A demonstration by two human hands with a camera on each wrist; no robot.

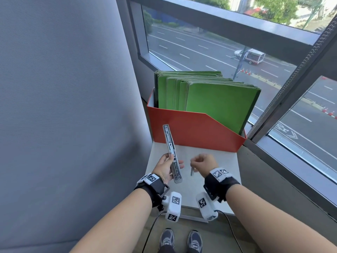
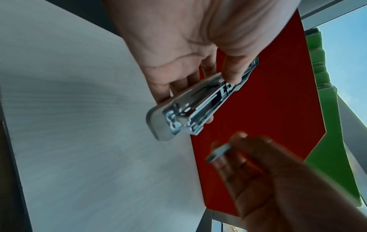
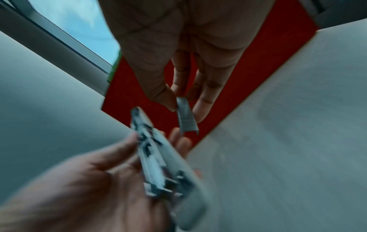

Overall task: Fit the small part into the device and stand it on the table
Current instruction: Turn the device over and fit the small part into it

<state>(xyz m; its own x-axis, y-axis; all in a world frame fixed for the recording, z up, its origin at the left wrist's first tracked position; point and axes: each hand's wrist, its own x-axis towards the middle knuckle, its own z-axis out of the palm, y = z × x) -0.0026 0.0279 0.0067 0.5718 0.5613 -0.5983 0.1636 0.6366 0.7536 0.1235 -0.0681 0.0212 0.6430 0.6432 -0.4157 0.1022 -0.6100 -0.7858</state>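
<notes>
- Both hands hover above the table [image 1: 224, 161].
- Left hand [image 1: 165, 168] grips the opened stapler [image 1: 172, 154], tilted upward.
- Right hand [image 1: 204, 162] pinches the staple strip [image 1: 192, 171] just beside it, apart.

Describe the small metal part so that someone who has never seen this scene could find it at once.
Start at the red file box of green folders by the window; before it is a small white table. Above the table, the right hand pinches the small part. It is a short grey metal strip, far smaller than the long opened stapler in the left hand.
</notes>
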